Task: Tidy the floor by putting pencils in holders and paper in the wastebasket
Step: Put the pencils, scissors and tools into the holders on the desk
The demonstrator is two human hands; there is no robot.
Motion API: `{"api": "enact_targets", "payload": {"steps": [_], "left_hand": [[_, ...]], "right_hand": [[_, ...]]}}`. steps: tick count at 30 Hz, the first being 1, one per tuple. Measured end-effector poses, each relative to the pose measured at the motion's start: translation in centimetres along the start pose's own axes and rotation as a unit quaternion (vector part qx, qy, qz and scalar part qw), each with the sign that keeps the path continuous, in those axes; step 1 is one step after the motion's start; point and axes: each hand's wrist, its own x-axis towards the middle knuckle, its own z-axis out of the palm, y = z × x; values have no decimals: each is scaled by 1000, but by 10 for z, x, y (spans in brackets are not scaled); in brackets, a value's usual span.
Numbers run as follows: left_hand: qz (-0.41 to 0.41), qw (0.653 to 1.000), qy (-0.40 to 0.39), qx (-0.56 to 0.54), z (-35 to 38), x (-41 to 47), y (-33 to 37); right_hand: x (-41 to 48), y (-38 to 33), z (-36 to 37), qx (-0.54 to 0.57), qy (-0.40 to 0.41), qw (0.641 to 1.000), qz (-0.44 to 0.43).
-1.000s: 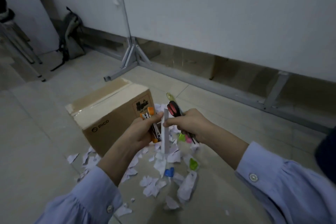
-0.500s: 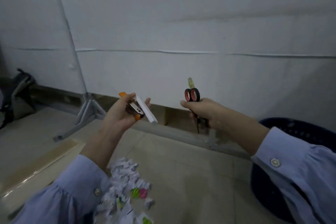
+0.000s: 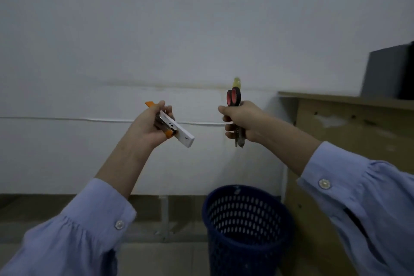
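Left hand point(image 3: 149, 129), centre-left of frame, raised in front of the white wall point(image 3: 201, 29); fingers wrapped around a bundle: a flat white bar point(image 3: 179, 131), rectangular, hard-edged, long axis slanting from upper left down to lower right, free end jutting out past the fingers. Against it, a metal stapler with orange plastic ends point(image 3: 164, 126); one orange tip pokes out above the thumb, the other sits under the bar.

Right hand point(image 3: 243, 122), centre-right, fist closed on scissors point(image 3: 233, 97) held near vertical: black loops with red lining up, blade tips down below the fist. A yellowish-green pen-like end point(image 3: 237, 83) stands up behind the loops, same vertical axis; what it is, cannot tell.

Dark blue wastebasket point(image 3: 246, 228), lower centre-right: round plastic, walls perforated with rows of oval slots, mouth open upward, directly below the right hand, well apart from it.

Wooden desk point(image 3: 349, 119) at right edge, worn surface. Both sleeves light blue, buttoned cuffs.
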Motion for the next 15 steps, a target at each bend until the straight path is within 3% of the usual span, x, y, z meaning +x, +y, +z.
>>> {"api": "enact_targets", "payload": {"steps": [8,15], "left_hand": [[-3,992,-114,53,130,12,-37],[24,974,-216,60,234,-3,-40]], "right_hand": [[-20,-68,-91,-28,97,993,-61],[-55,-137,-143,-55,103,992,-48]]}}
